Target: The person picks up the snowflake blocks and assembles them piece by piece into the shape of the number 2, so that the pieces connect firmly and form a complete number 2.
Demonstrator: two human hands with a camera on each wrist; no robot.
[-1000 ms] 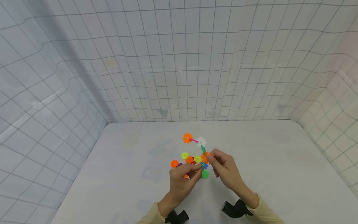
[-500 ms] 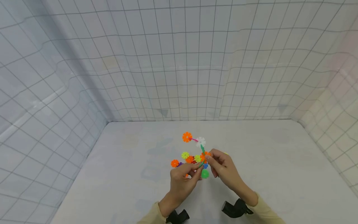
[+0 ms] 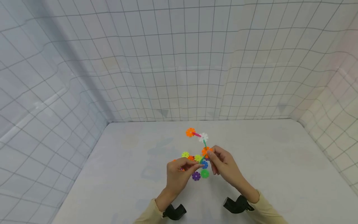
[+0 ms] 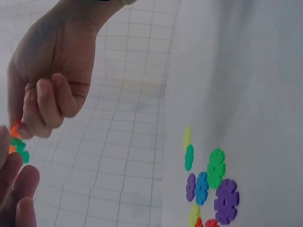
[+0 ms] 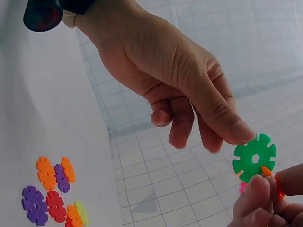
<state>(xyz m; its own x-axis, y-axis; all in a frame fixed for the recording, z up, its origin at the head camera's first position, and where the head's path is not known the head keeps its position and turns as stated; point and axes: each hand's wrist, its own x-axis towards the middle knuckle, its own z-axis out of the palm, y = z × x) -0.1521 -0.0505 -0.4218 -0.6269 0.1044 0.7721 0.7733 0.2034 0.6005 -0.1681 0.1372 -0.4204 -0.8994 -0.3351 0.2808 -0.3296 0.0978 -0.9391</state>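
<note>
A chain of slotted plastic flower discs spans both hands above the table. My left hand [image 3: 178, 175] pinches a green disc [image 5: 255, 157] between thumb and finger at its near end. My right hand [image 3: 225, 164] pinches the orange disc [image 3: 206, 151] joined to that green one. Beyond it the chain continues through another green disc [image 3: 205, 143], a white disc [image 3: 203, 137], a pink disc [image 3: 197, 134] seen edge-on, and a far orange disc [image 3: 190, 132]. In the left wrist view, fingers hide most of the joint.
Loose discs lie on the white table [image 3: 126, 180] under the hands, among them a purple one [image 3: 196, 176], a light green one [image 3: 205, 173], a blue one [image 3: 204, 164] and a yellow one [image 3: 185, 154]. White grid-lined sheeting [image 3: 195, 77] rises behind and at both sides.
Both hands have lifted slightly, and the far end of the chain has shifted up and right. My left hand has moved a little left, uncovering a purple disc on the table.
</note>
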